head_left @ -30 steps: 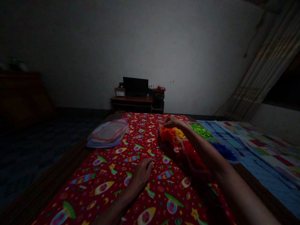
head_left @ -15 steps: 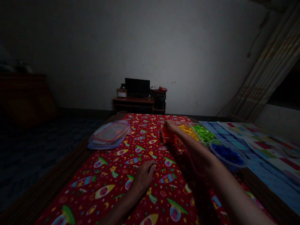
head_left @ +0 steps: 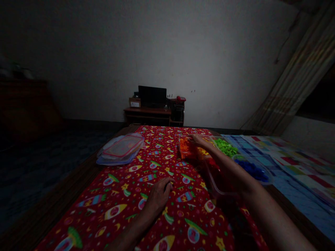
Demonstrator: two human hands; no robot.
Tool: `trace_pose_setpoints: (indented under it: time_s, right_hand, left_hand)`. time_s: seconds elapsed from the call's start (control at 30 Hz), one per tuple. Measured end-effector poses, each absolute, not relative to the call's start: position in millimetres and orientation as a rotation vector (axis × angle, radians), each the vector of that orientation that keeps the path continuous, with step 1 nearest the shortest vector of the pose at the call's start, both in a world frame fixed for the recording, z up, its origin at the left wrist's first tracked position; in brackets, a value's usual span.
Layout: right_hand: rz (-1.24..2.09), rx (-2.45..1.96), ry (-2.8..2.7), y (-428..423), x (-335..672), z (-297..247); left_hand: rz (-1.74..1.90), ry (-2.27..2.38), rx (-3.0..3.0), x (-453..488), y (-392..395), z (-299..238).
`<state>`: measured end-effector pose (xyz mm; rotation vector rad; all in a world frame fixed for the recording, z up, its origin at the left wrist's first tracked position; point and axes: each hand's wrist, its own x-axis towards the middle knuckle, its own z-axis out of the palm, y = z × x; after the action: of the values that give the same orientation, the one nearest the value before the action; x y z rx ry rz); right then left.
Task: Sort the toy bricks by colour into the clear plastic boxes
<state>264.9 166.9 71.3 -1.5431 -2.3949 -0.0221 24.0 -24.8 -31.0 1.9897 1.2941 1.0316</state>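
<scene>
My left hand [head_left: 159, 193] rests on the red patterned cloth [head_left: 115, 195], fingers curled in and thumb close to them. Whatever lies between the fingertips is too small and dark to make out. My right hand [head_left: 199, 140] reaches far forward over the edge between a tub of orange pieces [head_left: 185, 148] and a tub of yellow pieces [head_left: 203, 152]. Its fingers are blurred in the dim light, and their grip is unclear. Under my right forearm sits a clear plastic tub [head_left: 213, 183], partly hidden, with red showing inside.
Right of the yellow pieces stand tubs of bright green pieces [head_left: 225, 147] and blue pieces [head_left: 251, 170]. Stacked clear lids [head_left: 123, 148] lie at the table's left edge. A bed with checked covers [head_left: 293, 153] borders the right side. Beyond are a desk [head_left: 148, 111] and monitor [head_left: 152, 96].
My right hand has shifted slightly right, from over the orange pieces toward the yellow ones. The clear tub beneath my forearm now shows more plainly. My left hand stays nearly still.
</scene>
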Motion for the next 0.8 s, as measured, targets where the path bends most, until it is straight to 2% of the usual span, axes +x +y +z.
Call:
trace_pose_setpoints:
  time_s: [0.13, 0.37, 0.57, 0.8]
  right_hand:
    - [-0.043, -1.593, -2.306, 153, 272, 80]
    - [0.080, -1.407, -2.646, 127, 259, 64]
    - [0.004, -1.531, -2.565, 115, 267, 68]
    - [0.012, -1.437, -2.501, 114, 273, 60]
  left_hand:
    - [1.006, 1.309, 1.978, 24, -25, -30]
    - [1.015, 1.301, 2.002, 23, -25, -32]
    - [1.010, 1.309, 2.017, 23, -25, -31]
    - [1.013, 1.291, 2.037, 23, -23, -33]
